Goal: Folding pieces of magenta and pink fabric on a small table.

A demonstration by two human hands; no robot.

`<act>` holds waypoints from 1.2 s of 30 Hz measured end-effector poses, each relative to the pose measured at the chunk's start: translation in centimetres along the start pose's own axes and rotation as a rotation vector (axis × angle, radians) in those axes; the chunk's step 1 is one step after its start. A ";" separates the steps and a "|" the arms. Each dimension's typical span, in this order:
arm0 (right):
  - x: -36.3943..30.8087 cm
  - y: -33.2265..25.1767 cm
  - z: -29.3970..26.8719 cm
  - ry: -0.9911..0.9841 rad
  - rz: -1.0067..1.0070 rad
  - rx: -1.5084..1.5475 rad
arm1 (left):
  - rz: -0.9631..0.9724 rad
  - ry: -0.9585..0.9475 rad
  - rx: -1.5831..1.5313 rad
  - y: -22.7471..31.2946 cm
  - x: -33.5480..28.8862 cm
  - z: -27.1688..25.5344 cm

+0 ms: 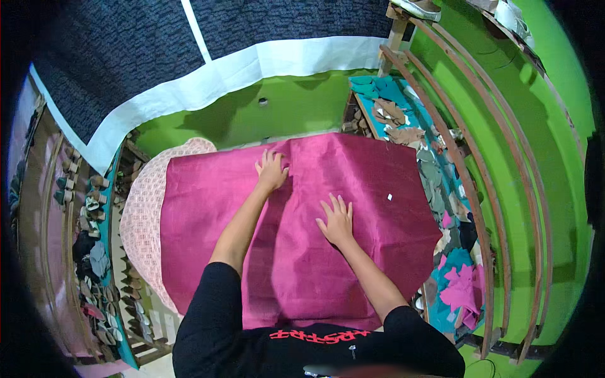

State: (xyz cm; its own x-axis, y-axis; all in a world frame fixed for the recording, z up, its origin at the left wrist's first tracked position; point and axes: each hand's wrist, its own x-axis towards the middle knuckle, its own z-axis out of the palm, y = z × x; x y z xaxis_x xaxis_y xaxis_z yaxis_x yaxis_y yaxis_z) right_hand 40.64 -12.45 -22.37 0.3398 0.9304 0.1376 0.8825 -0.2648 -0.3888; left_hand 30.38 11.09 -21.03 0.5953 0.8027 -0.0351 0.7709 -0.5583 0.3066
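A large sheet of magenta material [328, 271] with a slight sheen lies spread out in front of me, with soft creases running down its middle. My left hand [272, 171] rests on its far part, fingers spread, close to a fold. Nearer and to the right, my right hand [337, 220] lies flat on the same sheet with its fingers apart. Neither hand grips anything. Under the left side of the sheet, a pale pink patterned cloth [142, 220] sticks out. A tiny white scrap [389, 197] sits on the sheet's right part.
On the right, a teal-topped bench [435, 126] carries brown, grey and pink scraps [463, 286] below wooden rails [482, 252]. Shoe racks [94, 252] with several shoes stand at the left. A green wall [233, 104] and dark panels [283, 25] close off the far side.
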 end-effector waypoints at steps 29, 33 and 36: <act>3.8 -7.3 -12.4 0.237 -0.586 -0.314 | 0.701 0.862 -0.014 3.6 -17.6 -7.1; 3.1 -9.8 -15.0 0.350 -0.870 -0.431 | 0.680 0.887 -0.016 2.3 -21.7 -8.3; 4.0 -11.2 -19.1 0.441 -0.828 -0.555 | 0.645 0.908 -0.075 2.4 -23.3 -12.3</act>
State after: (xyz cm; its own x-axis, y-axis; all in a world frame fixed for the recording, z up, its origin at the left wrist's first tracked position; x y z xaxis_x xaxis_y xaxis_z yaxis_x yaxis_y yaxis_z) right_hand 38.30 -10.61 -0.04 -0.4388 0.7293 0.5249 0.8774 0.2216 0.4256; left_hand 15.55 -6.34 -7.81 0.4689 0.2391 0.8502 0.3431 -0.9364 0.0741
